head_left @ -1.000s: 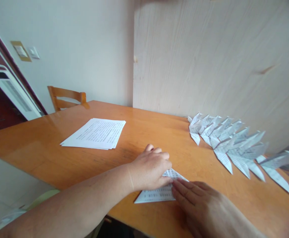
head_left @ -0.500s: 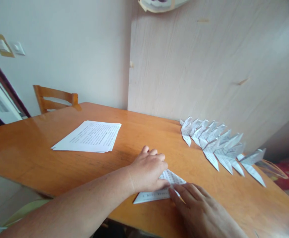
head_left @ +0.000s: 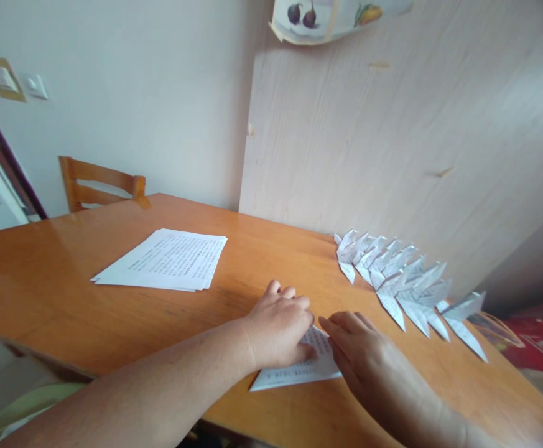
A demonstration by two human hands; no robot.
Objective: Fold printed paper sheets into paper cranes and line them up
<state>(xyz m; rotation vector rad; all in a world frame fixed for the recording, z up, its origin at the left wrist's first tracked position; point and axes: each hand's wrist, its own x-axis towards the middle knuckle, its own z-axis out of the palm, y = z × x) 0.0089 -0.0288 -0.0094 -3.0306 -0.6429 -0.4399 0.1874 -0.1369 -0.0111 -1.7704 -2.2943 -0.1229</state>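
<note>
A room in what looks like a home, perhaps a dining corner.
A varnished wooden table (head_left: 168, 323) spreads across the middle, a slatted wooden chair (head_left: 101, 177) at ten o'clock, household wall switches (head_left: 17, 83) above it, and a fruit print (head_left: 318, 18) on the pale wood-grained panel (head_left: 369, 143) at twelve.

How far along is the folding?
Looks done: the folded pieces lined up along the right of the table. In hand: one partly folded sheet, the left hand on it and the right hand at its right side. Apparently left: the flat stack; I can't tell its sheet count, or whether all of it gets folded.
</note>
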